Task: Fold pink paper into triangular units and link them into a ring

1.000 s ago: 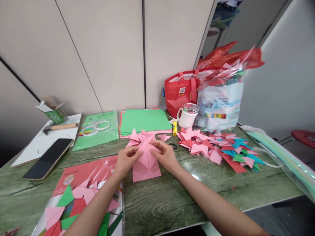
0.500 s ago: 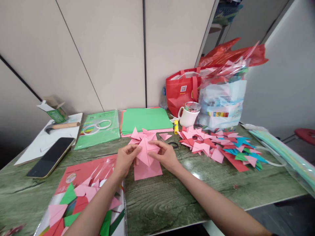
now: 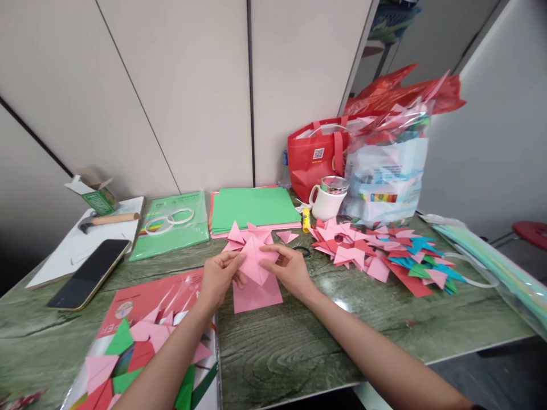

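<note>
Far left, at 9 o'clock on the green table [image 3: 299, 353]: a phone [image 3: 88, 273] lies face up beside a white board carrying a hammer [image 3: 106, 219] and a small open box [image 3: 92, 192]. At 7 o'clock, a clear packet [image 3: 141, 336] holds pink, green and red folded triangles.

Centre, at 12 o'clock from the person: the left hand [image 3: 217, 279] and right hand [image 3: 290, 267] meet over a pink folded piece [image 3: 254, 265]. Left hand: thumb and fingers closed on the piece's left edge. Right hand: fingers pinched on its right edge. The piece is lifted just above a flat pink sheet [image 3: 256, 296] lying on the table. Behind it, more pink folded points [image 3: 239, 234] sit in front of a stack of green paper [image 3: 252, 208]. A green sleeve with tape rings [image 3: 168, 221] lies at 11 o'clock.

Right, at 1 to 2 o'clock: a white mug [image 3: 329, 199], a red bag [image 3: 318, 156], a clear bag of folded units [image 3: 384, 171], and a heap of finished units [image 3: 376, 253].

Progress, as judged: many units are complete; the held piece appears part-folded, with unfolded sheets remaining.
</note>
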`<state>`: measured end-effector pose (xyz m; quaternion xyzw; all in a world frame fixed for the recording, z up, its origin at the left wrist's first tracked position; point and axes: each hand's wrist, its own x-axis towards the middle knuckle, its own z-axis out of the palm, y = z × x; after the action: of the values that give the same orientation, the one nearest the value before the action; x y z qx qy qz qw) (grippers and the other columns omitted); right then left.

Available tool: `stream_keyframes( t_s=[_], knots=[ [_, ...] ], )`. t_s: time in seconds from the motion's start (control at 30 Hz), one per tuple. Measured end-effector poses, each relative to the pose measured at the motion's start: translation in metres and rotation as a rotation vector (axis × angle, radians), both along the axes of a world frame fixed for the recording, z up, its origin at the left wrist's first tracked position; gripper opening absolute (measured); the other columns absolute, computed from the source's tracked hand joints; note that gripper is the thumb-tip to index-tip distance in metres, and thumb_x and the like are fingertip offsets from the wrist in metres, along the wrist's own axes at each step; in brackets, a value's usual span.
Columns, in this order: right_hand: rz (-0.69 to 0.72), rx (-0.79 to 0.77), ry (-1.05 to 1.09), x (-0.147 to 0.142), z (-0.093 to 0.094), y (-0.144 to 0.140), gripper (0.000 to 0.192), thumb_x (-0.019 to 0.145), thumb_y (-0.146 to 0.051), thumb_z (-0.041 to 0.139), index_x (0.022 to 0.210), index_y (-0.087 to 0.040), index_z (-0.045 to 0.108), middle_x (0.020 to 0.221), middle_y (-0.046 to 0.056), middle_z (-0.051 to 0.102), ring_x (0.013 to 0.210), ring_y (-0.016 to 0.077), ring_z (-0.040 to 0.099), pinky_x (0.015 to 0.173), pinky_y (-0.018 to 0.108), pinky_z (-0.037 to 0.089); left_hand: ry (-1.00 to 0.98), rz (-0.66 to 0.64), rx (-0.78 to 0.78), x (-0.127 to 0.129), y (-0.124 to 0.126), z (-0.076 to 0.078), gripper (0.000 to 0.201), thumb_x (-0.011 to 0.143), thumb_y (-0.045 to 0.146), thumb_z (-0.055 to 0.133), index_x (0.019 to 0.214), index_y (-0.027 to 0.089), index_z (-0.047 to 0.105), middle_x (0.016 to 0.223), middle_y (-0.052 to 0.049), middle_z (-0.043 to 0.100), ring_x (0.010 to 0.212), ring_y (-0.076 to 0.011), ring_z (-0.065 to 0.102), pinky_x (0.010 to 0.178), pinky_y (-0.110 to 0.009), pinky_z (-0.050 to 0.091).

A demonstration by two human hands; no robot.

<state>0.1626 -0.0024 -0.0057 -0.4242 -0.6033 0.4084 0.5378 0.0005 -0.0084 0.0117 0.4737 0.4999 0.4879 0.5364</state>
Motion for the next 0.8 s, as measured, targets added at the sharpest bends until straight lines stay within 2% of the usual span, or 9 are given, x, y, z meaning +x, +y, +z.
stream_keyframes(
  t_s=[0.17, 0.23, 0.3, 0.4, 0.5, 0.67, 0.73, 0.8],
  knots=[
    [-0.010, -0.009, 0.000, -0.0004, 0.0012, -0.0002, 0.024, 0.066, -0.022, 0.066, 0.089, -0.018, 0.065, 0.091, 0.005, 0.066, 0.081, 0.0191, 0.058, 0.072, 0.031, 0.045, -0.038, -0.024, 0.034, 0.0018, -0.0009, 0.0029, 0.051, 0.067, 0.033, 0.065, 0.110, 0.009, 0.052, 0.037, 0.002, 0.058, 0.029, -0.0132, 0.050, 0.032, -0.021, 0.041],
    [-0.021, -0.004, -0.003, -0.0004, 0.0009, 0.0001, 0.024, 0.066, -0.023, 0.066, 0.089, -0.019, 0.065, 0.090, 0.005, 0.066, 0.082, 0.0194, 0.058, 0.072, 0.031, 0.045, -0.048, -0.041, 0.053, 0.0017, -0.0007, 0.0032, 0.053, 0.068, 0.032, 0.065, 0.113, 0.011, 0.049, 0.039, 0.003, 0.059, 0.031, -0.0130, 0.051, 0.033, -0.021, 0.042],
    [-0.034, 0.004, -0.006, -0.0004, 0.0005, 0.0004, 0.023, 0.066, -0.024, 0.066, 0.089, -0.019, 0.065, 0.089, 0.005, 0.067, 0.082, 0.0194, 0.058, 0.072, 0.031, 0.045, -0.055, -0.044, 0.059, 0.0011, -0.0002, 0.0023, 0.046, 0.068, 0.031, 0.066, 0.107, 0.011, 0.053, 0.040, 0.003, 0.059, 0.033, -0.0122, 0.052, 0.034, -0.020, 0.041],
    [-0.034, 0.016, -0.009, -0.0002, 0.0006, 0.0000, 0.020, 0.066, -0.024, 0.066, 0.085, -0.018, 0.064, 0.085, 0.004, 0.066, 0.080, 0.0190, 0.058, 0.071, 0.030, 0.045, -0.030, -0.032, 0.042, -0.0002, 0.0001, 0.0001, 0.028, 0.067, 0.032, 0.066, 0.083, 0.011, 0.059, 0.040, 0.001, 0.059, 0.033, -0.0100, 0.050, 0.033, -0.018, 0.039],
    [0.012, 0.070, -0.014, 0.0000, 0.0033, -0.0021, 0.018, 0.066, -0.020, 0.065, 0.083, -0.018, 0.063, 0.084, 0.003, 0.065, 0.081, 0.0181, 0.059, 0.074, 0.029, 0.045, 0.038, -0.035, 0.014, -0.0008, -0.0006, -0.0004, 0.024, 0.065, 0.034, 0.068, 0.067, 0.011, 0.058, 0.039, 0.000, 0.059, 0.029, -0.0084, 0.047, 0.032, -0.017, 0.037],
    [0.184, 0.149, -0.078, 0.0000, 0.0079, -0.0053, 0.029, 0.068, -0.011, 0.058, 0.095, -0.020, 0.064, 0.094, 0.003, 0.064, 0.091, 0.0174, 0.058, 0.083, 0.030, 0.042, 0.125, -0.051, -0.004, -0.0013, -0.0008, 0.0000, 0.023, 0.063, 0.034, 0.069, 0.065, 0.012, 0.060, 0.036, 0.002, 0.055, 0.028, -0.0062, 0.043, 0.029, -0.015, 0.031],
    [0.191, 0.121, -0.090, 0.0002, 0.0074, -0.0050, 0.029, 0.068, -0.012, 0.059, 0.096, -0.020, 0.065, 0.092, 0.003, 0.064, 0.088, 0.0176, 0.058, 0.081, 0.030, 0.043, 0.110, -0.039, 0.011, -0.0021, -0.0001, -0.0009, 0.022, 0.064, 0.034, 0.069, 0.067, 0.013, 0.060, 0.036, 0.004, 0.053, 0.029, -0.0057, 0.043, 0.030, -0.014, 0.029],
    [0.138, 0.092, -0.079, 0.0007, 0.0063, -0.0042, 0.029, 0.068, -0.015, 0.062, 0.096, -0.020, 0.065, 0.091, 0.004, 0.064, 0.087, 0.0180, 0.058, 0.079, 0.030, 0.044, 0.072, -0.055, 0.019, -0.0027, 0.0005, -0.0019, 0.022, 0.063, 0.033, 0.069, 0.067, 0.014, 0.059, 0.038, 0.005, 0.053, 0.030, -0.0056, 0.043, 0.031, -0.014, 0.030]
  ],
)
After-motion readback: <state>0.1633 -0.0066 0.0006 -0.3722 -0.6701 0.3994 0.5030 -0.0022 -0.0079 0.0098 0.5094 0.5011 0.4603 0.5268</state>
